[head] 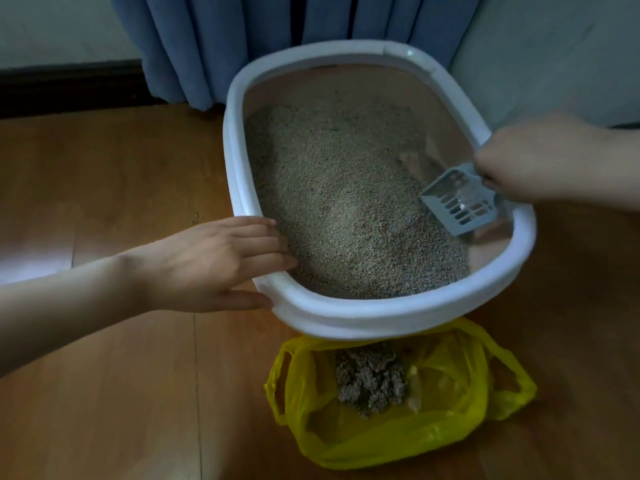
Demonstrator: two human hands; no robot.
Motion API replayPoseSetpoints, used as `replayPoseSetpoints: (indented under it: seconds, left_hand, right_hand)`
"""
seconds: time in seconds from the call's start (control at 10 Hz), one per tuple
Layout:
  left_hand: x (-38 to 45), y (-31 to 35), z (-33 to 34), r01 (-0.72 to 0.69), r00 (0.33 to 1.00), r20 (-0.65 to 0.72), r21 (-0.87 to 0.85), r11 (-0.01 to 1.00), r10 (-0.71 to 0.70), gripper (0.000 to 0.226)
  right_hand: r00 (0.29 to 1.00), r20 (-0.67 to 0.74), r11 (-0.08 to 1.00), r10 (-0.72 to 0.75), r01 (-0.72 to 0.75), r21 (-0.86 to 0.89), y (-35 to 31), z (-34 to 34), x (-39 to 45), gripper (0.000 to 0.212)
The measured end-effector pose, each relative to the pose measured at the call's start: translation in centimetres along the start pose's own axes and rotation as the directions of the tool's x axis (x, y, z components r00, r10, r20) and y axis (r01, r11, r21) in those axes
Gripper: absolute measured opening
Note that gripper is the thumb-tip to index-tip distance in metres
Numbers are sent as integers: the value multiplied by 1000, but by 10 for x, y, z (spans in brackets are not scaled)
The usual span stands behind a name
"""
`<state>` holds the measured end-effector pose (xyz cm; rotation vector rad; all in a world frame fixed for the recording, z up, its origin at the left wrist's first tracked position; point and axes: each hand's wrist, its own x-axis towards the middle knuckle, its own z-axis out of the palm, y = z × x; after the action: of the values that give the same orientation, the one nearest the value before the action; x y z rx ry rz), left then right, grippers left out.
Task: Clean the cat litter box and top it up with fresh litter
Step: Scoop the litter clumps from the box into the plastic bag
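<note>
A white oval litter box stands on the wooden floor, holding grey-brown litter heaped toward its left and middle. Bare bottom shows along the right side. My right hand grips the handle of a grey slotted scoop over the box's right side; the scoop looks nearly empty. My left hand rests on the box's left rim with straight fingers reaching over the edge. In front of the box lies an open yellow plastic bag with clumped litter inside.
Blue curtains hang behind the box against a pale wall. A dark baseboard runs at the back left. Wooden floor stretches left and in front. A few litter grains lie on the floor left of the box.
</note>
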<state>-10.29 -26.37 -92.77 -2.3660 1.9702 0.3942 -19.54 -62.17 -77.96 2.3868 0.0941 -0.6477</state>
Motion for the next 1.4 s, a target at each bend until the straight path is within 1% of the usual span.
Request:
replayPoseSetpoints:
  seconds: [0.1,0.2,0.3,0.4,0.5,0.6,0.7,0.8,0.9,1.0,1.1,1.2,1.3,1.4]
  left_hand:
    - [-2,-15,6,55,997,47,55,997,-57,70]
    - [2,-21,9,72,997,12,14,997,-72,73]
    - [2,-24,8,91,996,22,-29,995,-90,75]
    - [2,-26,9,69,997,-25,-50,996,-70,69]
    - [1,-19,1,81,992,-84,-169,982,-96,63]
    - [-5,-3,-21,44,984,-158,-263,964,-88,64]
    - [-8,8,-46,-61,952,-307,-178,982,3,60]
    - [-6,7,-53,-54,941,-339,-132,990,6,58]
    - [-7,5,-52,-62,939,-344,-122,991,17,58]
    - [-6,5,-54,-73,939,-341,-104,992,34,57]
    - [-7,7,-55,-64,941,-336,-77,995,34,55]
    - [-7,9,-56,-74,943,-329,-76,994,45,49]
    - [-7,8,-58,-69,945,-323,-68,995,43,45]
    - [-5,7,-59,-72,943,-328,-58,996,49,45]
  right_hand:
    - [977,119,978,-175,159,134,3,21,20,23]
    - [940,190,943,-284,237,234,2,28,25,33]
    - [910,158,833,-384,268,483,-4,30,25,30]
    - [903,64,665,-424,263,699,-37,33,25,33]
    - [931,-1,557,-366,220,800,-81,23,28,34]
    - [965,-6,462,-263,131,877,-116,7,32,38]
    - [980,64,277,-186,-10,961,-124,-2,34,36]
    - [975,149,80,-166,-137,987,-124,0,30,20]
    - [969,200,-47,-146,-209,977,-128,4,26,14]
    - [966,216,-157,-140,-237,959,-130,8,25,15]
    - [954,262,-313,-146,-296,902,-130,7,29,17]
    - [938,325,-487,-119,-340,804,-128,3,38,18]
    - [884,376,-682,-279,-458,570,-116,2,48,20]
    - [777,326,-767,-538,-612,193,-98,0,43,22]
